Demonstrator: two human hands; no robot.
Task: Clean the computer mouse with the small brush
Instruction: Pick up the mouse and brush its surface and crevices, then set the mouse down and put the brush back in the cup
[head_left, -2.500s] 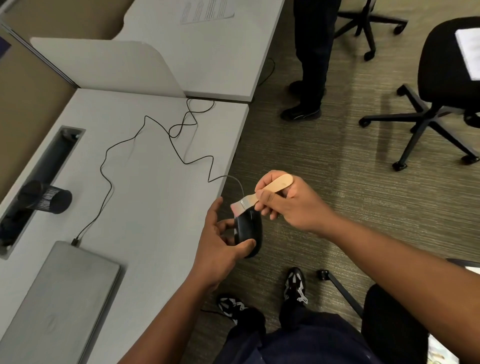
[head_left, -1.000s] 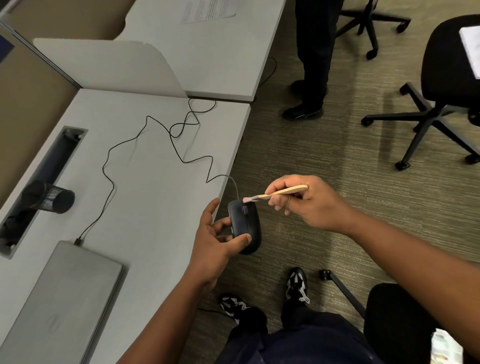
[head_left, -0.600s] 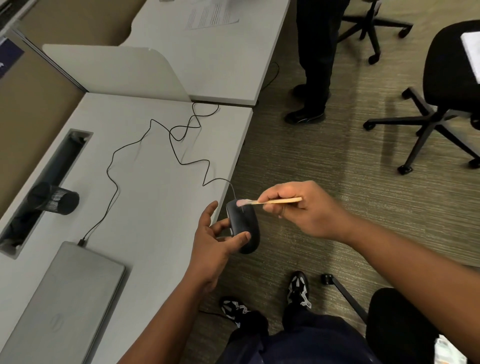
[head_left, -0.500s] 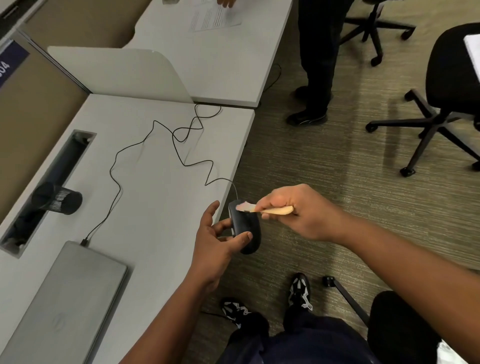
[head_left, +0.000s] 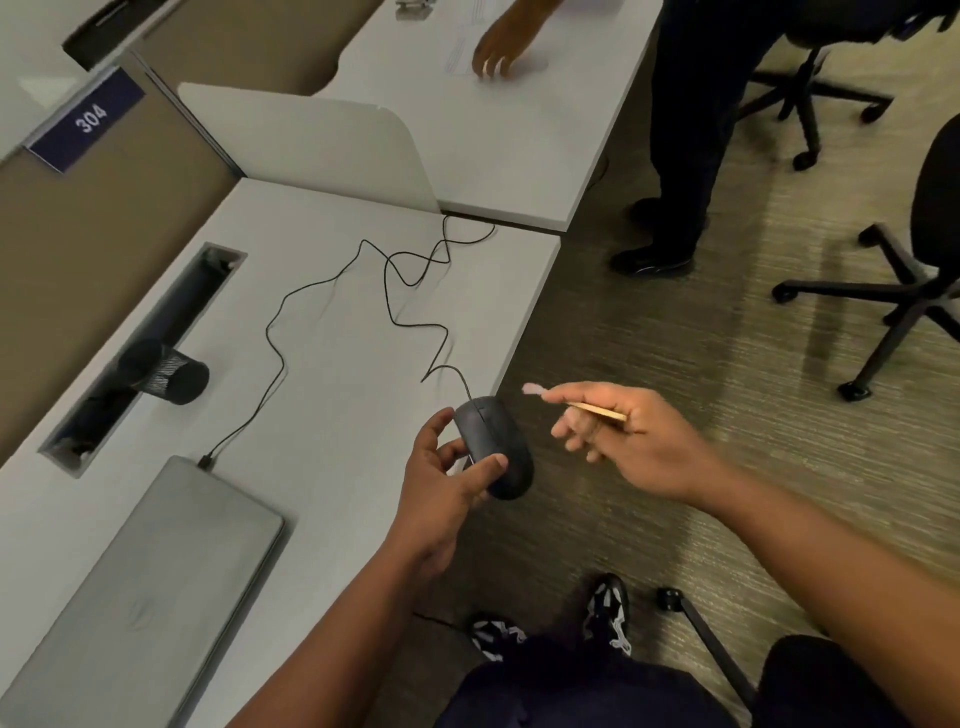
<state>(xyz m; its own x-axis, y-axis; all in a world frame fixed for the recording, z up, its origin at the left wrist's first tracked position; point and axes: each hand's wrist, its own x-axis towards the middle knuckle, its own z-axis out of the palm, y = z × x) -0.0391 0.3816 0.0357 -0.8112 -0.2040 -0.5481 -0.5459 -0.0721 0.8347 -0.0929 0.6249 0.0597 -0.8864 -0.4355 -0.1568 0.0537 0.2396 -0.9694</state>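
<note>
The left hand (head_left: 441, 483) grips the smooth, rounded black mouse (head_left: 493, 446) between thumb and fingers at the matte grey table (head_left: 322, 395) edge. The right hand (head_left: 628, 441) pinches the flat wooden brush (head_left: 582, 406); its pale bristles, earlier touching the mouse, now sit lifted clear.

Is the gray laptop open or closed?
Closed. The laptop lies flat on the desk with its lid down; no screen or keys show.

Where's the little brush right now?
In the head view, the brush is pinched in the right hand, bristles in the air just right of the mouse, off the desk's edge.
</note>
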